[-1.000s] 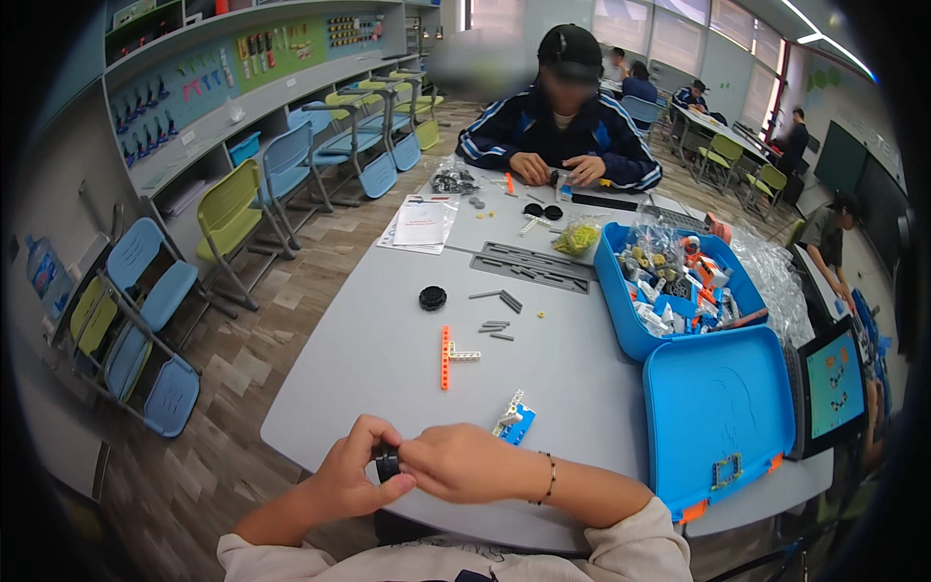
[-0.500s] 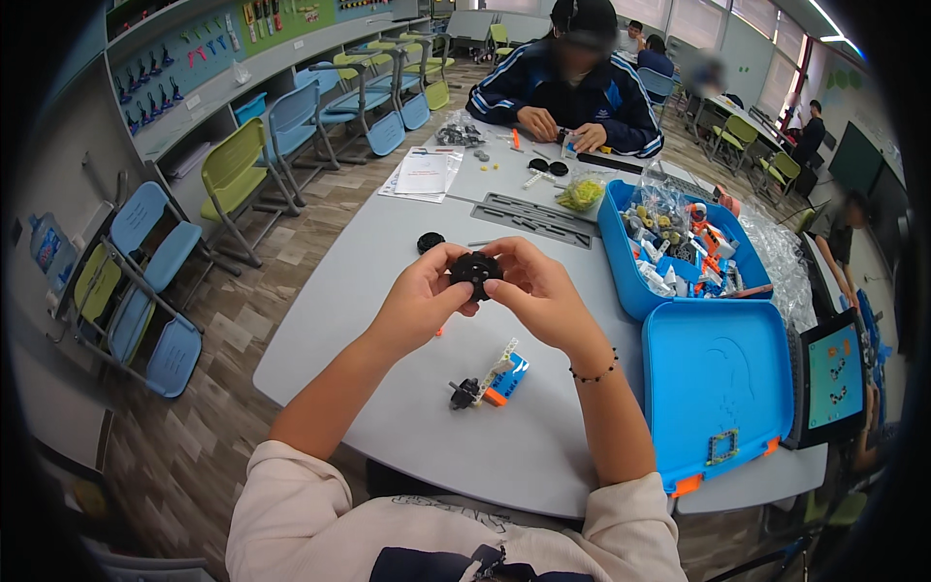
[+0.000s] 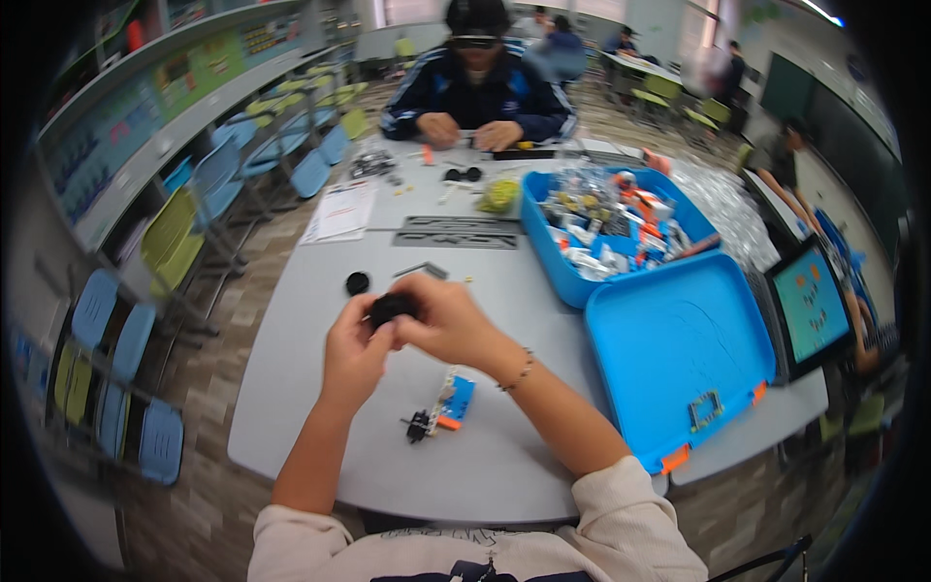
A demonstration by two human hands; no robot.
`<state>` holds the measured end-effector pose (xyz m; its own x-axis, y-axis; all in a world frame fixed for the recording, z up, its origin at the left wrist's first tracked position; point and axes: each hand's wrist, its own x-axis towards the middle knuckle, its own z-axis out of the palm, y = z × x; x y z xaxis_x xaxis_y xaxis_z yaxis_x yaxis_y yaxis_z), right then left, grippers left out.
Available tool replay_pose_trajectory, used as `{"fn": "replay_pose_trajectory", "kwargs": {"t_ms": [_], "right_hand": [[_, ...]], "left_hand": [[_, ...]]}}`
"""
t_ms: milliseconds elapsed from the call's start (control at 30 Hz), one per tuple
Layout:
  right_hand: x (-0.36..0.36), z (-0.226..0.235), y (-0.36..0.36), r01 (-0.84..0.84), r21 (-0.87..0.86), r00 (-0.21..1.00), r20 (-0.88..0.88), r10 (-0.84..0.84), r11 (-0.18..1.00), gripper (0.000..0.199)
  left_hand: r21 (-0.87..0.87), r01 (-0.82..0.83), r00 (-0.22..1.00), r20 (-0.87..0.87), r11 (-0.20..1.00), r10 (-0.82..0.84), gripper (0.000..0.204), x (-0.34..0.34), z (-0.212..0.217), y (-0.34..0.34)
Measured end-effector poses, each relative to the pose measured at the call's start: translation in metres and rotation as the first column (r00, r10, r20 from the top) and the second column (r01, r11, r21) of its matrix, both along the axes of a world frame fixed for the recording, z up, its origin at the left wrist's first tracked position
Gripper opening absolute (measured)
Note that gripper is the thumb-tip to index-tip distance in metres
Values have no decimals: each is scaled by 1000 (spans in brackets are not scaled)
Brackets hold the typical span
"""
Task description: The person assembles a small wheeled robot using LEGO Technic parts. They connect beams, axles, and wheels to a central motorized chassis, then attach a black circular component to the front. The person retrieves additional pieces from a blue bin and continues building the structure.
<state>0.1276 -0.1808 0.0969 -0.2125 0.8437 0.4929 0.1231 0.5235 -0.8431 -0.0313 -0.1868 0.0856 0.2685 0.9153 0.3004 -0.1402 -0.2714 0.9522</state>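
Note:
Both my hands are raised over the grey table, pinching a black toy wheel (image 3: pixel 392 307) between them. My left hand (image 3: pixel 349 357) closes on its near left side; my right hand (image 3: pixel 454 325) grips it from the right, fingers curled over the far edge. Parts of the wheel are hidden by my fingers. Just beyond my left hand lies a second black wheel (image 3: pixel 358 282). Grey bars (image 3: pixel 423 270) rest behind my right hand. Below my hands sits a small built piece (image 3: pixel 456 399) of white beam, blue block and orange part, with a black connector (image 3: pixel 417 425) at its left end.
On the right stands a blue bin (image 3: pixel 555 260) full of building parts, its lid (image 3: pixel 669 330) lying nearer, beside a screen (image 3: pixel 811 299). Grey slotted plates (image 3: pixel 456 234), papers (image 3: pixel 330 223) and a yellow bag (image 3: pixel 499 197) lie farther back. Across the table sits a co-worker (image 3: pixel 475 87) handling parts.
The view has shifted to the right, so the scene sits farther left. My hands still hold the wheel, which has been turned, and my right hand now covers more of it.

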Motion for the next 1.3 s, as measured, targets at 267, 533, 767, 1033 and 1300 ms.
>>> {"fn": "replay_pose_trajectory", "kwargs": {"t_ms": [267, 533, 767, 1033, 1300], "right_hand": [[-10, -16, 1, 37, -15, 995, 92, -35, 999, 28], [-14, -33, 7, -5, -63, 1000, 0, 5, 998, 26], [-15, -38, 8, -53, -123, 994, -106, 40, 991, 25], [-4, -27, 8, -101, -208, 995, -26, 98, 973, 27], [19, -55, 37, -652, -563, 742, -610, 278, 508, 30]], "left_hand": [[-48, -81, 996, -42, 996, 79, 15, -9, -19, 6], [-96, -52, 998, -31, 994, 50, 13, -11, -23, 9], [-149, -55, 997, -57, 987, 47, 13, -9, -19, 7], [15, -37, 999, 0, 999, 37, 15, -13, -30, 10], [291, -98, 869, -442, 952, 224, 17, -7, -47, 9]]}}
